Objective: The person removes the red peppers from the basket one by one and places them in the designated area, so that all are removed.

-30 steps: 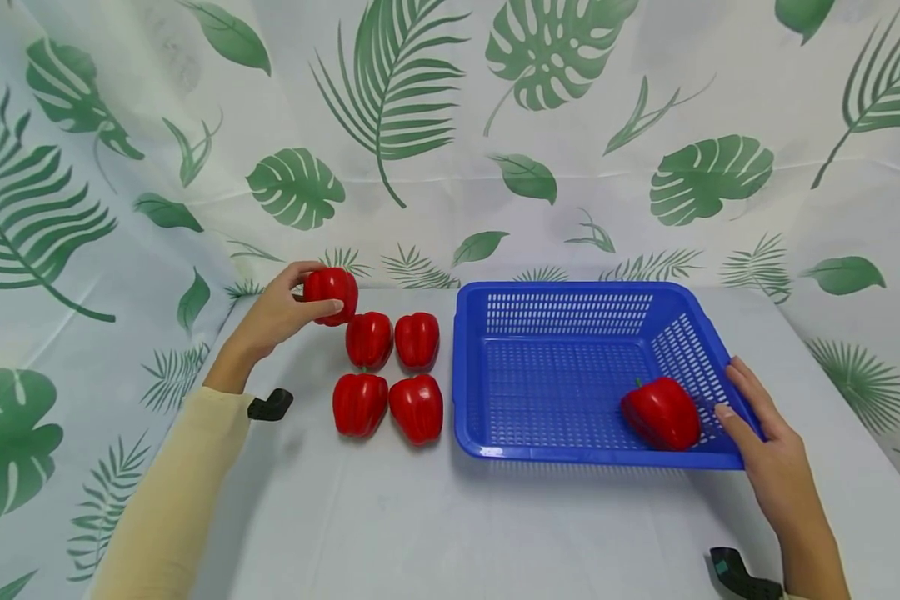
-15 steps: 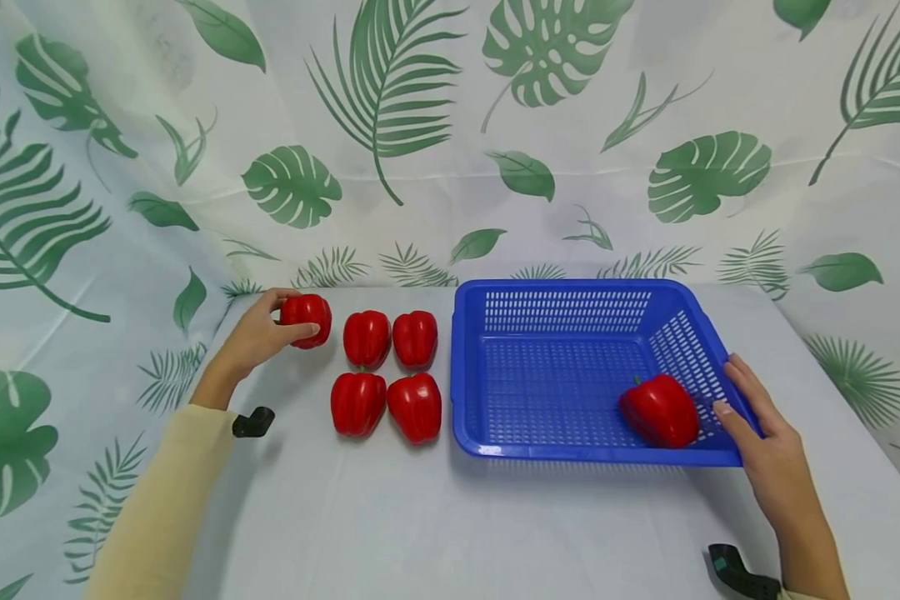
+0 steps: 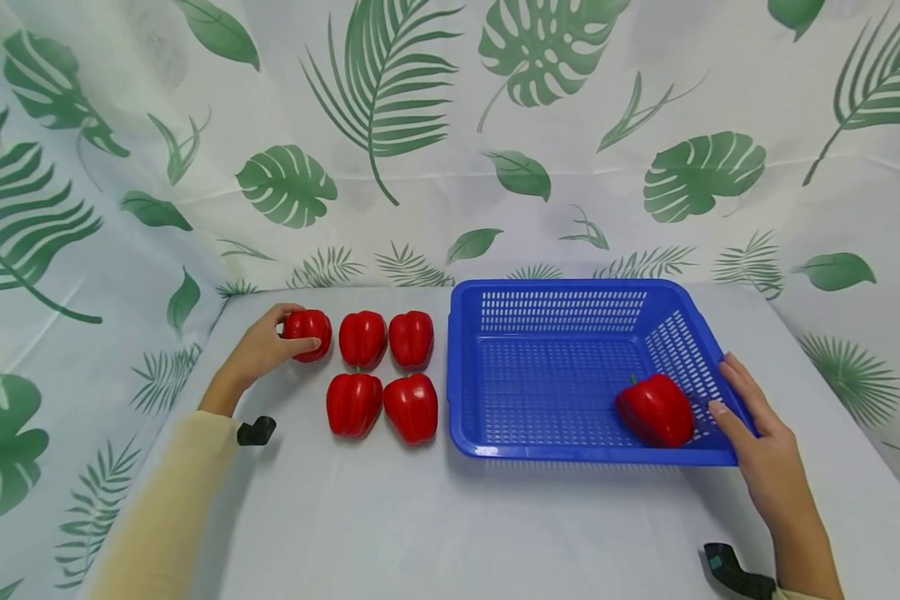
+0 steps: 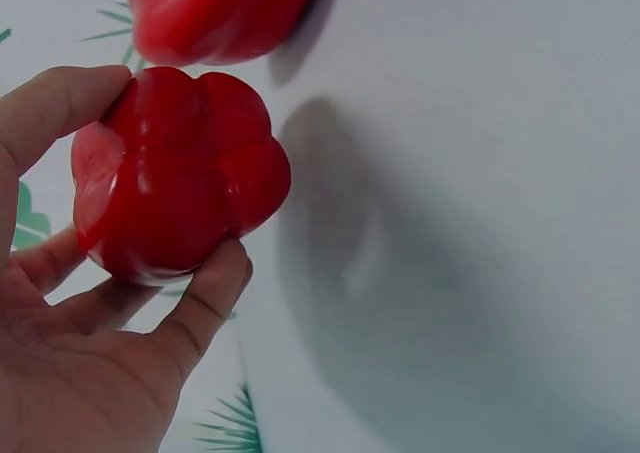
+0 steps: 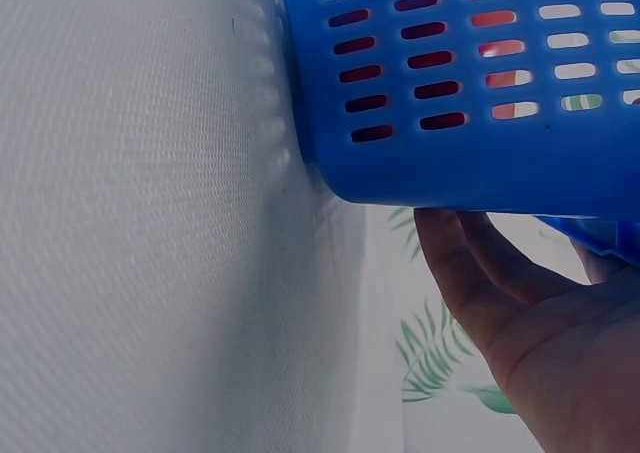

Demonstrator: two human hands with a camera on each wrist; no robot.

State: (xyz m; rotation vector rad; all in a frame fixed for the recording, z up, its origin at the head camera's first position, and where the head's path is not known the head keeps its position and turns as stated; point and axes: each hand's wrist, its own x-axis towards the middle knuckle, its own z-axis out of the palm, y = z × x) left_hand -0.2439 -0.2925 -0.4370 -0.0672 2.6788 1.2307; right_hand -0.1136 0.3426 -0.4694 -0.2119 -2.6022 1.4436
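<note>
My left hand (image 3: pixel 261 348) holds a red bell pepper (image 3: pixel 313 335) between thumb and fingers, at the left end of the back row. In the left wrist view this bell pepper (image 4: pixel 180 178) shows its lobed end, with a shadow on the table beside it. Several other red bell peppers (image 3: pixel 363 340) stand in two rows just to its right. My right hand (image 3: pixel 768 454) grips the right side of the blue plastic basket (image 3: pixel 570 452), thumb over the rim. Inside, in the near right corner, lies one red bell pepper (image 3: pixel 657 411). The right wrist view shows fingers against the basket's slotted wall (image 5: pixel 400 168).
A white cloth covers the table (image 3: pixel 495 533). Behind and at the sides hangs a white curtain (image 3: pixel 435 192) with green leaf prints. The basket stands right of the pepper rows, a narrow gap between them.
My left hand has carried its bell pepper left and down, from behind the back row to that row's left end. The right hand keeps its grip on the basket.
</note>
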